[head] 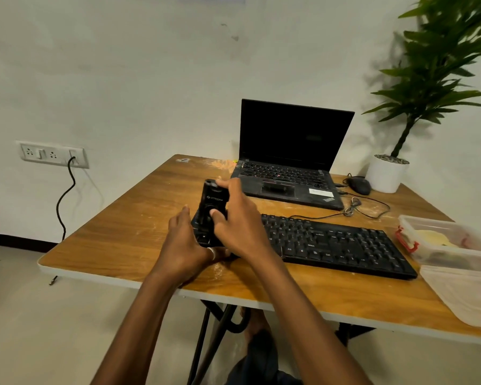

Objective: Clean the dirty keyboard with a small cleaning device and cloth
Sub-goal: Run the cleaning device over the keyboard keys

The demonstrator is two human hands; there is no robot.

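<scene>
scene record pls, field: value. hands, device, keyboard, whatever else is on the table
right hand: grips the black device, upright over the keyboard's left end
left hand: at the keyboard's left end, fingers extended beside the device
keyboard: black, flat on the table
laptop: open behind the keyboard, screen dark
mouse: right of the laptop
plastic box: right of the keyboard
pale sheet: in front of the box; cloth or lid, cannot tell
potted plant: far right corner
</scene>
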